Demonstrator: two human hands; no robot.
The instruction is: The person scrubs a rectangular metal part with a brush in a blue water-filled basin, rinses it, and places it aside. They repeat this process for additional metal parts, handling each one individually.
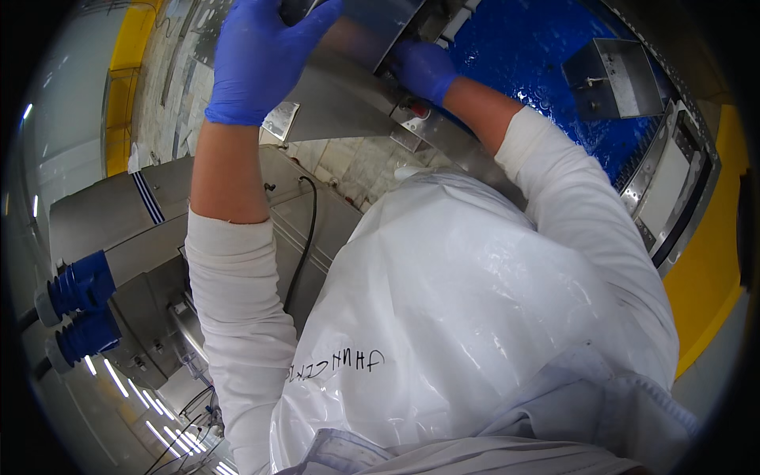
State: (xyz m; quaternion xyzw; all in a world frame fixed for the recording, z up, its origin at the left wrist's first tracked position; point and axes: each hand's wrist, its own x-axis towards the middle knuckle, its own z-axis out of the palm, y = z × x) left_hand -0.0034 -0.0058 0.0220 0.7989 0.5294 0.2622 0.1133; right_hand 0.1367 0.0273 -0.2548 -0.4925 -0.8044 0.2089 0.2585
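My left hand (257, 67), in a blue glove, is raised at the upper edge over a steel machine housing (336, 95). Its thumb stretches out to the right, away from the fingers, which the picture edge partly cuts off. A dark, shiny part shows between thumb and fingers; I cannot tell whether they touch it. Also gloved in blue, my right hand (426, 73) reaches to the steel edge beside a wet blue conveyor belt (507, 47). Its fingers are blurred and partly hidden by the metal. A red button (419, 111) sits on the steel just below that hand.
An open-sided steel box (625, 79) stands over the belt at right, near a steel side frame (669, 182). Yellow structures (708, 293) flank both sides. At lower left are blue plugs (83, 281), a steel cabinet (119, 210) and a black hanging cable (305, 245).
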